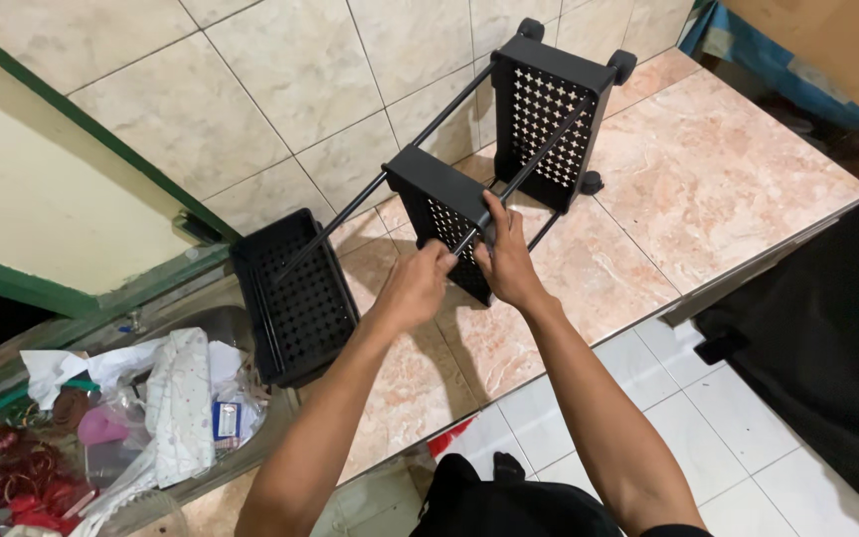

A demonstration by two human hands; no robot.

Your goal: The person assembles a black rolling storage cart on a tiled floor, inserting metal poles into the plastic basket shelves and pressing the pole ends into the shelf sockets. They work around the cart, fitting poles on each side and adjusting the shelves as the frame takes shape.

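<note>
Nearest, a dark garment or bag (pixel 494 502) sits at the person's waist above white floor tiles (pixel 748 447); to the left a heap of crumpled white cloth, plastic wrappers and red bands (pixel 101 418) fills a metal basin (pixel 206 323); both forearms reach forward over the pink marbled tiled bench (pixel 708 179), where a black plastic three-tier rolling cart with perforated trays and thin metal rods (pixel 449 214) lies on its side; the left hand (pixel 415 288) is curled shut around a rod at the middle tray, and the right hand (pixel 504 259) grips the same tray just beside it, fingers (pixel 497 214) wrapped over its edge and a rod; the cart looks light and fairly stiff, though the slim rods may flex or slip out of their sockets, so the tray rims and the rod ends near a tray seem the soundest places to hold; the smooth plastic could slide on the glossy tile; farther off, the caster wheels (pixel 623 65) point toward a beige tiled wall (pixel 280 89) with a green trim strip (pixel 82 129); at far right lies a dark fabric mass (pixel 827 328).
</note>
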